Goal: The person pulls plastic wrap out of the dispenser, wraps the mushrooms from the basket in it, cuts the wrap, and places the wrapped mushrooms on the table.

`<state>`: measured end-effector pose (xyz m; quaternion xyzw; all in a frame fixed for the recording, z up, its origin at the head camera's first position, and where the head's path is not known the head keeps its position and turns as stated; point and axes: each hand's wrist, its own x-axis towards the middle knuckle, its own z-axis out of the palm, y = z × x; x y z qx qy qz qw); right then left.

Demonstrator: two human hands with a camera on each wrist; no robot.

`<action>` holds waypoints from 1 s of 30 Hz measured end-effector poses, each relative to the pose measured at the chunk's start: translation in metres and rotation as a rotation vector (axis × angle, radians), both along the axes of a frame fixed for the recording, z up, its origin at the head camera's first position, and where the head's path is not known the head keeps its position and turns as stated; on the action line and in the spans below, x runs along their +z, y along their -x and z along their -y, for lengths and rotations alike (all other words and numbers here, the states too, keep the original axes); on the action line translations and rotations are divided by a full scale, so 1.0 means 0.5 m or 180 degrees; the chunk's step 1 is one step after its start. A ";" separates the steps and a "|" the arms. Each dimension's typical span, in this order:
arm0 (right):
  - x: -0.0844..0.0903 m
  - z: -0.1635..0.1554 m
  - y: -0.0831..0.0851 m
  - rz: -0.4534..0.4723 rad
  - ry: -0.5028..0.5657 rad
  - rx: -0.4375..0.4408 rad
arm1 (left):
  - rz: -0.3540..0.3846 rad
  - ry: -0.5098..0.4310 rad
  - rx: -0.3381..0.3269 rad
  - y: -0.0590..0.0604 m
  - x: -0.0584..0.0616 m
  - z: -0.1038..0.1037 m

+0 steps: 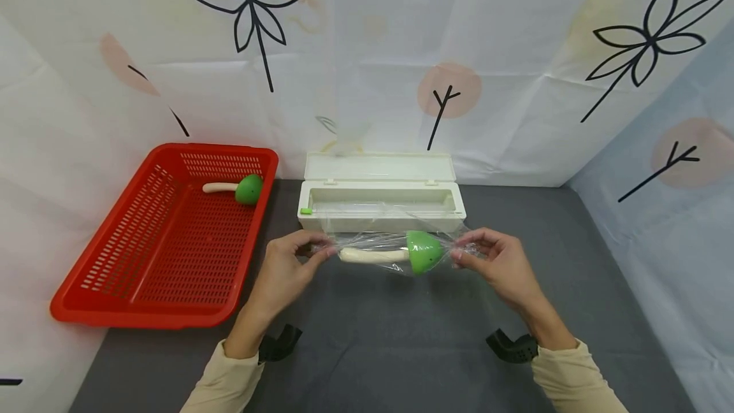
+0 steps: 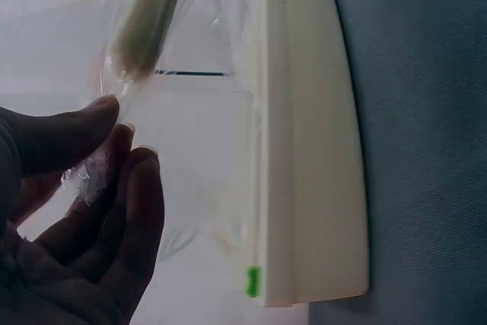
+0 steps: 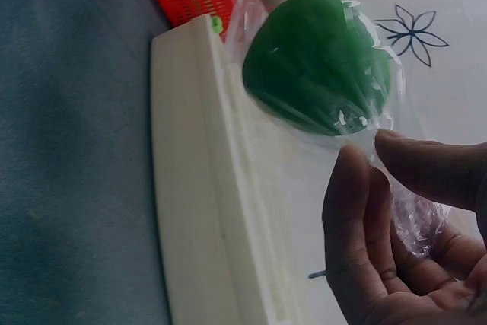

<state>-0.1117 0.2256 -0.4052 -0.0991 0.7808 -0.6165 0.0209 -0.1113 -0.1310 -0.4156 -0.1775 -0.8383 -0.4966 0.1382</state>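
A green-capped model mushroom, wrapped in clear film, is held above the tabletop, on the near side of the open white box. The film's left end is pinched by the left hand, its right end by the right hand; each grip is narrow.

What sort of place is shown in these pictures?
Probably a makeshift workstation: white sheeting printed with plants borders a grey work surface, where a red basket and a white box stand.
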 end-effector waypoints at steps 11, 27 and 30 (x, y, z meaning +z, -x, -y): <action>-0.051 0.039 -0.009 0.0451 0.0607 -0.0073 | 0.1667 -0.1689 -0.0259 -0.006 -0.049 -0.018; -0.090 0.044 0.010 0.1460 0.0620 -0.0020 | 0.2479 -0.2335 0.0332 0.005 -0.098 -0.059; -0.099 0.049 0.019 0.1547 0.0484 -0.0041 | 0.2568 -0.2298 0.0515 0.012 -0.109 -0.066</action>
